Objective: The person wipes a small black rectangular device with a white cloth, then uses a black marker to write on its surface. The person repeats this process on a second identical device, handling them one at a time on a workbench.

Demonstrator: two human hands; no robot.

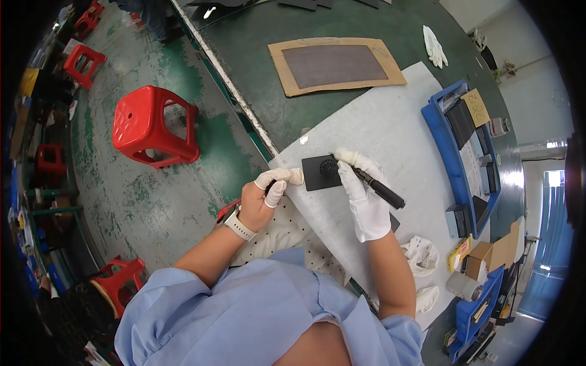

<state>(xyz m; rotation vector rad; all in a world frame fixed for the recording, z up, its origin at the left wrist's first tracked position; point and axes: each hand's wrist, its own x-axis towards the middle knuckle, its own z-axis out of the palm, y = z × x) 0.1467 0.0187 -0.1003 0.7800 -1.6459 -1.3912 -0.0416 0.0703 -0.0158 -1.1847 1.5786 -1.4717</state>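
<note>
Left hand (pixel 259 198), with cream finger cots: fingertips at the near edge of a flat black rectangular plate (pixel 314 179), seemingly to steady it; whether they pinch it, we cannot tell; right hand (pixel 365 204), in a white cloth glove: closed around a slim black cylindrical pen (pixel 383 191), slanted, we judge, for fine control; between both hands, the plate; beneath the hands, a soft white sheet (pixel 400 137), which we presume guards surfaces; right of the right hand, a blue plastic tray (pixel 434 125), presumably kept within reach.
</note>
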